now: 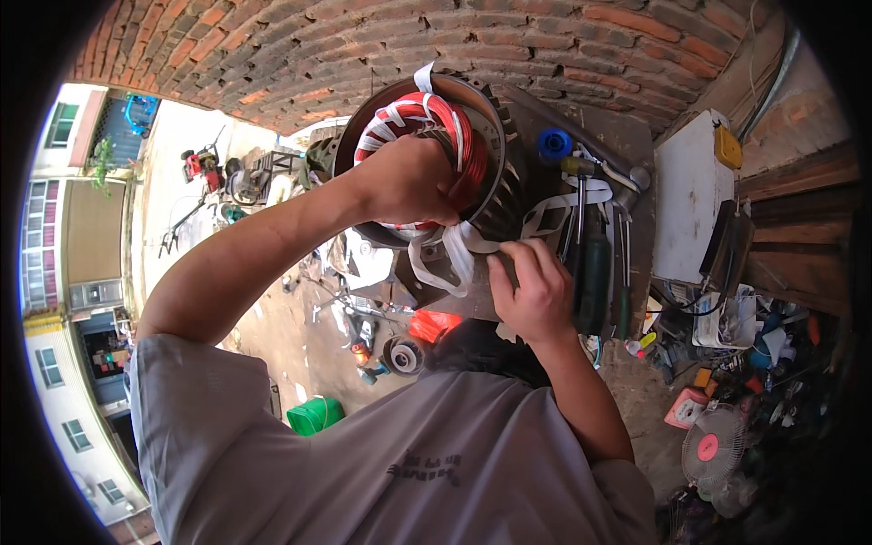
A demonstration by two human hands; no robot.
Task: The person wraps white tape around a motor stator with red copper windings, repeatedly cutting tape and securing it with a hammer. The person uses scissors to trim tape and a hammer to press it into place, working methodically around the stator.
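Note:
In front of me, a round metal motor stator (505,136) lies with its open end facing me. Inside its rim runs a thick ring of red winding wire (468,154), partly bound with white cloth tape (460,263). My left hand (413,177) reaches into the opening, its fingers curled against the winding; whatever they grip is hidden. Just right of the stator's lower rim, my right hand (534,286) pinches the tape between thumb and forefinger. From there the strip runs to the winding, and a loose loop hangs below the rim.
Right of my right hand lie green-handled screwdrivers (595,282), a hammer (639,177) and a blue spool (554,143) on the bench (636,136). A brick wall (409,41) rises behind. A white box (695,204) stands farther right, and a fan (713,445) below it.

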